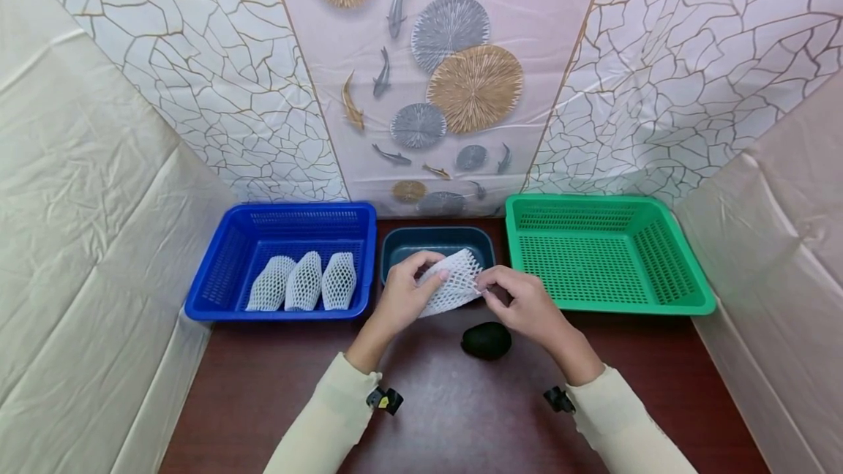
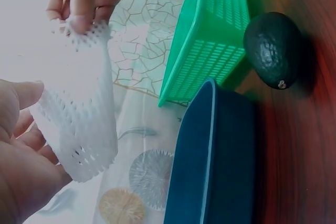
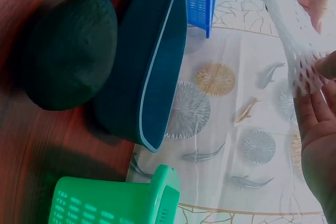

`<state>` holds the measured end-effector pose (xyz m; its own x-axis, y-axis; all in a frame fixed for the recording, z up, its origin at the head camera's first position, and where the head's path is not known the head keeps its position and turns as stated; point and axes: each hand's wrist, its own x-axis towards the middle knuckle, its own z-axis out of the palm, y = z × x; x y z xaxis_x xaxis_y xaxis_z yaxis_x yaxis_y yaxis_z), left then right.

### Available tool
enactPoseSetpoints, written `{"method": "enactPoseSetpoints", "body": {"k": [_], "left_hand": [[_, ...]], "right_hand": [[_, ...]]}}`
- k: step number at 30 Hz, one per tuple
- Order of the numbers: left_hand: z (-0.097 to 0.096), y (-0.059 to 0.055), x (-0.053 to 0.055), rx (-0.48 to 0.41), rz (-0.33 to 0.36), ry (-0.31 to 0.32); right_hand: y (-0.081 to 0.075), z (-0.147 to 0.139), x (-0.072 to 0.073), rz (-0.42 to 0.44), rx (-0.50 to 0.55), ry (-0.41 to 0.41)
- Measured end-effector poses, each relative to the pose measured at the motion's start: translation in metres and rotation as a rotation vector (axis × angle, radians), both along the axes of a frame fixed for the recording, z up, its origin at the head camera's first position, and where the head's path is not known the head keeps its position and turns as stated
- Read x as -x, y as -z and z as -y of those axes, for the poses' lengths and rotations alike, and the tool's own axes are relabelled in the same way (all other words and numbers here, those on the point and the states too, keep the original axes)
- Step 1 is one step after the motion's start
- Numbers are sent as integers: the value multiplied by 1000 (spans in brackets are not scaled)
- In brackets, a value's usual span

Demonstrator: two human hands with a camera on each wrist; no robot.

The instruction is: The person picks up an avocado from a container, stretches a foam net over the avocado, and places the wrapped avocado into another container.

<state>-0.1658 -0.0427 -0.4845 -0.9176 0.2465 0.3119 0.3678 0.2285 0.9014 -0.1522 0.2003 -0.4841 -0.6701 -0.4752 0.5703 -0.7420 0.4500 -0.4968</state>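
Observation:
A white foam net sleeve (image 1: pixel 454 284) is held up between both hands, over the front of the small dark teal bin (image 1: pixel 437 232). My left hand (image 1: pixel 403 292) grips its left part, thumb on top and fingers beneath. At the right end, my right hand (image 1: pixel 525 302) pinches the mesh edge between thumb and fingers, as the right wrist view shows too. Below the sleeve, a dark green avocado (image 1: pixel 486 341) lies on the table near the right hand. In the left wrist view the avocado (image 2: pixel 274 50) bears a small mark like an 8.
On the left, a blue basket (image 1: pixel 283 317) holds several white net-wrapped things (image 1: pixel 304 281) standing in a row. A green basket (image 1: pixel 609 306) stands on the right, its perforated floor showing. Patterned cloth (image 1: pixel 435 167) hangs behind the brown table (image 1: pixel 435 415), with pale padded walls at both sides.

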Motion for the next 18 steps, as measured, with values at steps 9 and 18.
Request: {"method": "enactPoseSetpoints", "body": {"k": [9, 18], "left_hand": [[7, -7, 0, -17, -48, -22], [7, -5, 0, 25, -82, -16]], "right_hand": [[8, -1, -2, 6, -54, 18], [10, -2, -6, 81, -63, 56]]}}
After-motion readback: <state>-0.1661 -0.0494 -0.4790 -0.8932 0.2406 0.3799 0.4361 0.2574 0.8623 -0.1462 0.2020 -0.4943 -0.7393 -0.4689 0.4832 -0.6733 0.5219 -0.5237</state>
